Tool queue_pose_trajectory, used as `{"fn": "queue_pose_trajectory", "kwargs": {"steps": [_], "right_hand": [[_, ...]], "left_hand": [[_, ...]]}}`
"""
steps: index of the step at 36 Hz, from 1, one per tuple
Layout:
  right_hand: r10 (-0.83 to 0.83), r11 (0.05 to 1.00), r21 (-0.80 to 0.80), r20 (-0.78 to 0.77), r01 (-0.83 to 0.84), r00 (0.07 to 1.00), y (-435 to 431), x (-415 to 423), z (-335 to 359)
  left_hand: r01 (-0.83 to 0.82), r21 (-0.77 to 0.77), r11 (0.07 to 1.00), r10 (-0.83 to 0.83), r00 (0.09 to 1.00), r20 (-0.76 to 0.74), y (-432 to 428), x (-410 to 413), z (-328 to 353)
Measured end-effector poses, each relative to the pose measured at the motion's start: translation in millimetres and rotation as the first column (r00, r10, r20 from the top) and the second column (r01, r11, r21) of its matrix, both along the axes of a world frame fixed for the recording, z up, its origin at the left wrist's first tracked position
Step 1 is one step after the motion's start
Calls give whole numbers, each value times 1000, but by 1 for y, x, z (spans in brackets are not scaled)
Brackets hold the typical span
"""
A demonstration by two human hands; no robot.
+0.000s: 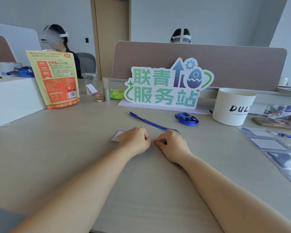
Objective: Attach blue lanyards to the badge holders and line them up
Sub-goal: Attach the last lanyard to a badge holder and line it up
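Observation:
A clear badge holder (pixel 116 136) lies flat on the beige table, mostly hidden under my left hand (pixel 134 139), which grips its right end. My right hand (pixel 170 144) sits just beside it, fingers pinched on the clip end of a blue lanyard (pixel 151 122). The strap runs from that hand up and left across the table. A second blue lanyard (pixel 186 119) lies coiled near the sign. Several badge holders (pixel 269 143) with blue lanyards attached lie in a row along the right edge.
A green and white standing sign (pixel 165 84) and a white round tub (pixel 232 106) stand behind the work spot. A tall orange snack bag (pixel 57 79) and a white box (pixel 12 98) are at the left. Two people sit beyond the divider (pixel 225 64).

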State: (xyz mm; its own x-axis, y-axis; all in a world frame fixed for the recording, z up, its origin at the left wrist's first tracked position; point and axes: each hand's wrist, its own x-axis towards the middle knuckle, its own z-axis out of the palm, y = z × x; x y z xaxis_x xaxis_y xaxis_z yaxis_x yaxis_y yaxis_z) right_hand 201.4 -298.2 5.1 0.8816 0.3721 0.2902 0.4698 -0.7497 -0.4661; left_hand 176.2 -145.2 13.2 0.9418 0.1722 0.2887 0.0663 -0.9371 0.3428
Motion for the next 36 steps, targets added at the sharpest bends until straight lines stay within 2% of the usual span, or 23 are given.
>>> {"fn": "queue_pose_trajectory", "kwargs": {"steps": [16,19,22,25,28,33,36], "right_hand": [[-10,999,-37,6,10,1000,1,-4,4],[-22,999,-32,-3,21,1000,1,-2,2],[-22,999,-25,3,22,1000,1,0,-2],[-7,1000,-20,6,8,1000,-1,2,-4],[-11,1000,-16,19,11,1000,-3,4,-3],[-65,996,-59,33,67,997,-3,1,2],[-49,996,-71,4,49,999,-3,-1,4]], "left_hand": [[-93,-19,995,94,995,15,-9,-2,0],[-96,-67,993,98,995,16,-8,-2,-1],[-28,-200,979,35,999,34,-1,0,-7],[114,-321,940,-81,990,115,10,0,-9],[209,-251,945,-175,973,154,23,-7,0],[186,-43,982,-191,964,-183,32,-13,4],[167,30,985,-154,954,-257,30,-8,-1]]}}
